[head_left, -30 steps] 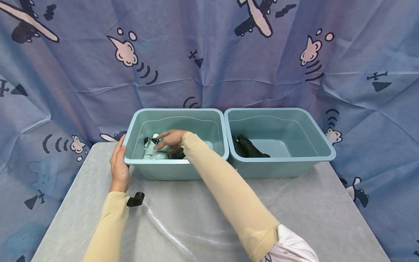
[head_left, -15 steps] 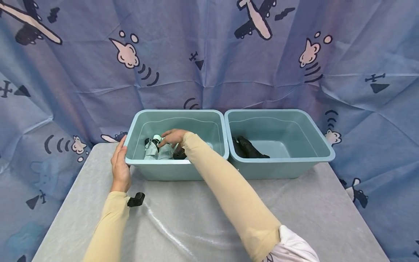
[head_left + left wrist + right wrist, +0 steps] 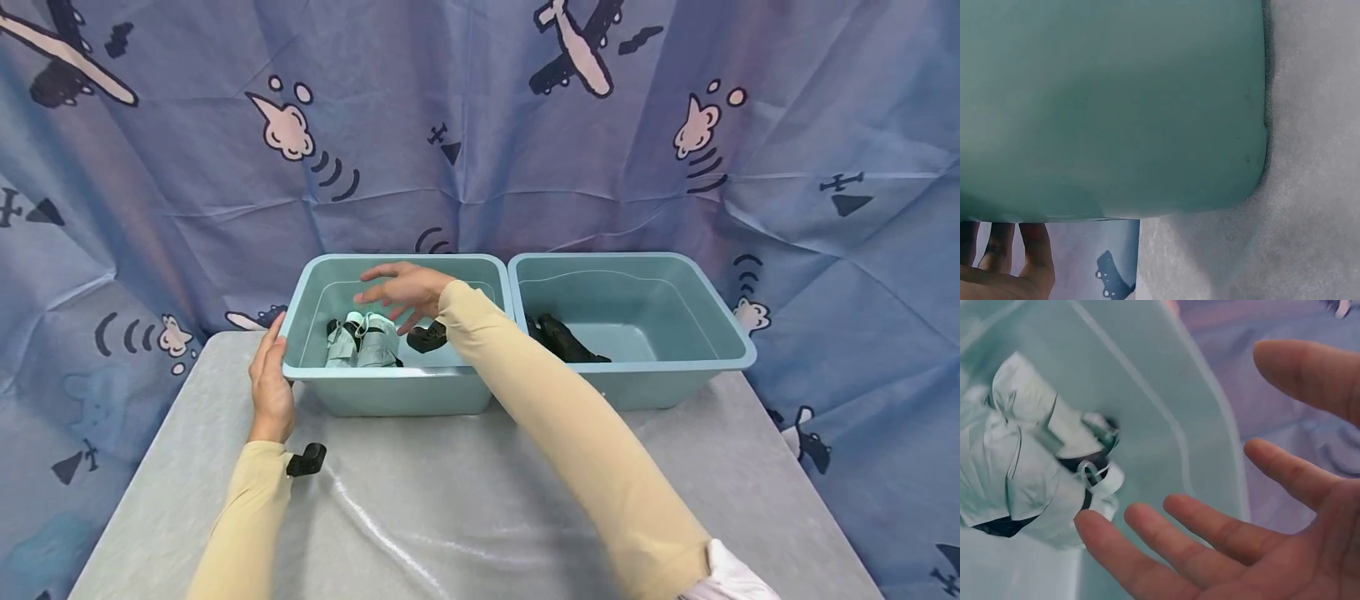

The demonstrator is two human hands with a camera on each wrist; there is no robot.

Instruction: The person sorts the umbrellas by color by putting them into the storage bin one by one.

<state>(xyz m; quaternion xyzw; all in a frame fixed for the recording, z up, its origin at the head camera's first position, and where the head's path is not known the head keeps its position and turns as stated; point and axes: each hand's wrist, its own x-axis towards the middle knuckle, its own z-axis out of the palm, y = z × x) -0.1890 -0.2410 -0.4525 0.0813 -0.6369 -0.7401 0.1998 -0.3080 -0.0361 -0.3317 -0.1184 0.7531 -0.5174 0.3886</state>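
Note:
Two pale mint folded umbrellas with black parts and thin cords lie side by side in the left part of the left bin; in the right wrist view their pale fabric appears beside the fingers. My right hand hovers over this bin with fingers spread, holding nothing. My left hand rests against the bin's left end, fingers along its outside near the rim. In the left wrist view the left fingers reach the bin's edge.
A matching right bin stands against the left one, with black folded umbrellas in its left part. Both bins are on a table under a grey cover, in front of a blue patterned curtain. Each wrist carries a small black camera.
My right hand has lifted up from the mint umbrellas and its fingers have spread, showing more of both umbrellas. My left hand stays at the bin's left end.

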